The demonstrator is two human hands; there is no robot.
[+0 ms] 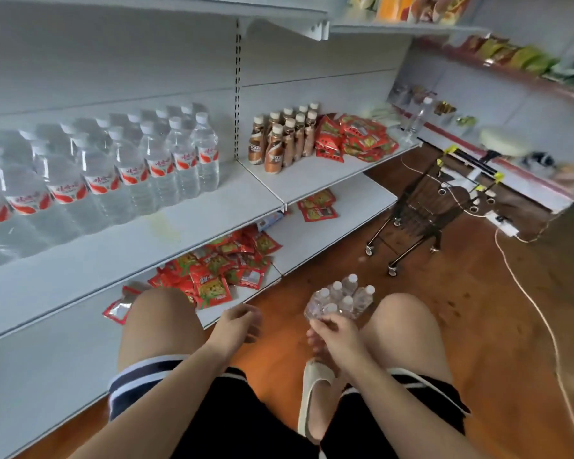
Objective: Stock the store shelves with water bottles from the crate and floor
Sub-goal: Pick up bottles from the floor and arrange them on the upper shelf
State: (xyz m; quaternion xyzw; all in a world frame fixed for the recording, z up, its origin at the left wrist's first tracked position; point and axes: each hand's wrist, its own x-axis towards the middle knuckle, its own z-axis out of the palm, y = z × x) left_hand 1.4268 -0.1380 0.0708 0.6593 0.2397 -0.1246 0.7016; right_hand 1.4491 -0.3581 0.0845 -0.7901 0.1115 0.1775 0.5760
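A shrink-wrapped pack of water bottles with white caps stands on the wooden floor between my knees. My right hand reaches down onto the near edge of the pack, fingers curled on the wrap by the nearest cap. My left hand hovers to the left of the pack with loosely curled fingers, holding nothing. On the middle shelf at the left stand several rows of water bottles with red and white labels.
Brown coffee bottles and red snack packets fill the shelf's right half. More red packets lie on the bottom shelf. A small wire cart and a white cable are on the floor to the right.
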